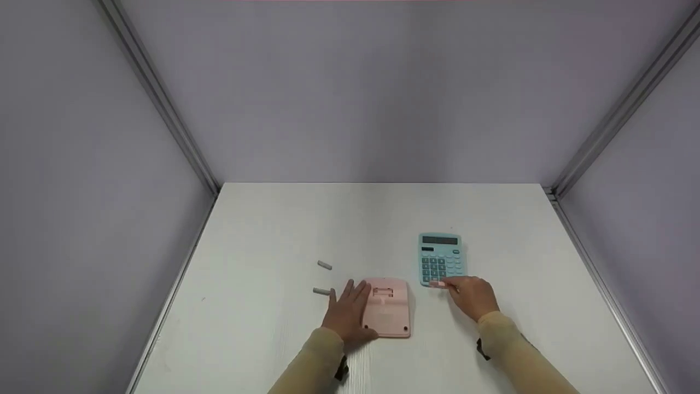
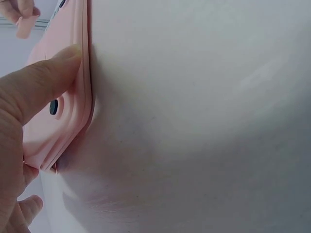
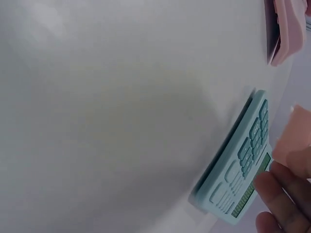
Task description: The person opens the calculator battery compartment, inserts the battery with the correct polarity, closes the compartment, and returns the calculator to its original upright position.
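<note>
A pink calculator [image 1: 386,314] lies face down on the table, its battery compartment [image 1: 383,293] uncovered. My left hand [image 1: 345,316] rests against its left side with fingers stretched out, the thumb [image 2: 53,73] on the back near the bottom edge. My right hand [image 1: 471,295] pinches a small pink battery cover [image 3: 294,136] between thumb and fingers. That cover overlaps the lower keys of a blue calculator [image 1: 440,254], which lies face up to the right. Two grey batteries lie left of the pink calculator, one battery [image 1: 324,265] farther back, the other battery [image 1: 321,291] by the left fingertips.
The white table [image 1: 262,235] is enclosed by grey panels: a back wall [image 1: 350,98], a left wall [image 1: 98,191] and a right wall [image 1: 640,191]. Metal rails run along the panel corners.
</note>
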Demonstrator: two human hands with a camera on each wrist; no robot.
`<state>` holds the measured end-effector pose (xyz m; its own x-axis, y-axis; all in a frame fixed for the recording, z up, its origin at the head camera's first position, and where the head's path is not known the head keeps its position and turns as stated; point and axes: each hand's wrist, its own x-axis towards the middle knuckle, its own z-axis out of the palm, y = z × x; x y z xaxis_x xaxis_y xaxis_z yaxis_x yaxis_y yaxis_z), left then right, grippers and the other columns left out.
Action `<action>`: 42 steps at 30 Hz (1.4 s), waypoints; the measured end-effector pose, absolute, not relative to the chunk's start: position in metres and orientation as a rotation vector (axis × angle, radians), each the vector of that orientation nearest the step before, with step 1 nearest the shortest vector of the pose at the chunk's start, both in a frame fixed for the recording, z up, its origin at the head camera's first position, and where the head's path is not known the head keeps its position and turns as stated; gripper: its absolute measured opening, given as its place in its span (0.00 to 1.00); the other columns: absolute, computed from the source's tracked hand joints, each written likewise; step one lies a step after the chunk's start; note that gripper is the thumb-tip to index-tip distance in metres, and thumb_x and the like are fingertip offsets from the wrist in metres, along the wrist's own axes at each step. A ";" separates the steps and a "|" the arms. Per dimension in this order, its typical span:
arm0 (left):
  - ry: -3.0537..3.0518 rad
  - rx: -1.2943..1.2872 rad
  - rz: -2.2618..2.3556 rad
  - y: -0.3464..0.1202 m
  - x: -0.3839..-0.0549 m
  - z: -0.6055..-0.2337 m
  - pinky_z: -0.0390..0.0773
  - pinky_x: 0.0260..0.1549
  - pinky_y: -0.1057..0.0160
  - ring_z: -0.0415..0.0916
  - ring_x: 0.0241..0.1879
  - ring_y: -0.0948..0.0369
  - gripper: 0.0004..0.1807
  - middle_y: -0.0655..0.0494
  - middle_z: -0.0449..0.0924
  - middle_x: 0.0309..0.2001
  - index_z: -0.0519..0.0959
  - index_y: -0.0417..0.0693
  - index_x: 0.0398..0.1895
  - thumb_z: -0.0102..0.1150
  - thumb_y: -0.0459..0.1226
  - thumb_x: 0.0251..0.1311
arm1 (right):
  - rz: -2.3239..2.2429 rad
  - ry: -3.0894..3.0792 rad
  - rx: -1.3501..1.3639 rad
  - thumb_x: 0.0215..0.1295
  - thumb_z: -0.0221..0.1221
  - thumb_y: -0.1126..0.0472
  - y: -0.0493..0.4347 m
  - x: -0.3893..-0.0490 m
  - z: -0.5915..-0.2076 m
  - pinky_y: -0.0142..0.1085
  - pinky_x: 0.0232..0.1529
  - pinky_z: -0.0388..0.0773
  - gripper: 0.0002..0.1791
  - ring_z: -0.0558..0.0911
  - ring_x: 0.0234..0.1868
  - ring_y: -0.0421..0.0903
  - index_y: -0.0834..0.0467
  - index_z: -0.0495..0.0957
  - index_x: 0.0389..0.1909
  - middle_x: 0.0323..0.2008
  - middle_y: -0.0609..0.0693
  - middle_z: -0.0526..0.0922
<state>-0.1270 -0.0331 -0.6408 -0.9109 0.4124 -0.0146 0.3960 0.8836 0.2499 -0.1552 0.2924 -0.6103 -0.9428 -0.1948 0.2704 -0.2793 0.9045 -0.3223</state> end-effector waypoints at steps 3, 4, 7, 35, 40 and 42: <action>2.981 0.643 0.361 -0.033 -0.128 -0.640 0.47 0.67 0.35 0.42 0.75 0.52 0.62 0.60 0.48 0.76 0.50 0.55 0.77 0.68 0.66 0.40 | 0.498 -2.857 0.385 0.57 0.68 0.61 0.289 -0.155 -0.613 0.45 0.37 0.84 0.08 0.86 0.35 0.50 0.54 0.88 0.39 0.35 0.50 0.88; 2.979 0.643 0.356 -0.033 -0.128 -0.640 0.47 0.67 0.35 0.41 0.75 0.52 0.62 0.60 0.48 0.76 0.50 0.55 0.77 0.68 0.66 0.40 | 0.486 -2.865 0.395 0.57 0.68 0.61 0.288 -0.155 -0.615 0.44 0.37 0.84 0.08 0.86 0.35 0.49 0.54 0.88 0.38 0.35 0.50 0.88; 2.971 0.643 0.357 -0.032 -0.129 -0.641 0.46 0.67 0.35 0.41 0.75 0.53 0.62 0.59 0.49 0.76 0.50 0.55 0.77 0.68 0.66 0.40 | 0.439 -2.883 0.421 0.57 0.68 0.61 0.284 -0.155 -0.619 0.42 0.36 0.83 0.06 0.86 0.34 0.47 0.54 0.88 0.35 0.33 0.48 0.88; 2.993 0.667 0.336 -0.038 -0.129 -0.642 0.49 0.66 0.35 0.44 0.74 0.52 0.63 0.58 0.51 0.75 0.51 0.53 0.76 0.68 0.67 0.38 | 0.335 -2.846 0.225 0.57 0.66 0.67 0.357 -0.141 -0.629 0.48 0.36 0.83 0.03 0.85 0.32 0.55 0.61 0.86 0.32 0.30 0.56 0.86; 2.978 0.649 0.342 -0.038 -0.127 -0.641 0.47 0.67 0.36 0.43 0.75 0.53 0.63 0.58 0.51 0.75 0.50 0.54 0.76 0.68 0.67 0.38 | 0.256 -2.813 0.095 0.59 0.63 0.68 0.369 -0.137 -0.631 0.50 0.29 0.83 0.04 0.85 0.28 0.59 0.67 0.84 0.31 0.28 0.62 0.85; 2.977 0.644 0.348 -0.037 -0.126 -0.641 0.46 0.67 0.36 0.42 0.75 0.53 0.63 0.59 0.50 0.75 0.50 0.54 0.76 0.68 0.66 0.39 | 0.208 -2.810 0.075 0.59 0.63 0.69 0.373 -0.137 -0.631 0.50 0.26 0.82 0.05 0.84 0.26 0.60 0.69 0.83 0.31 0.26 0.63 0.84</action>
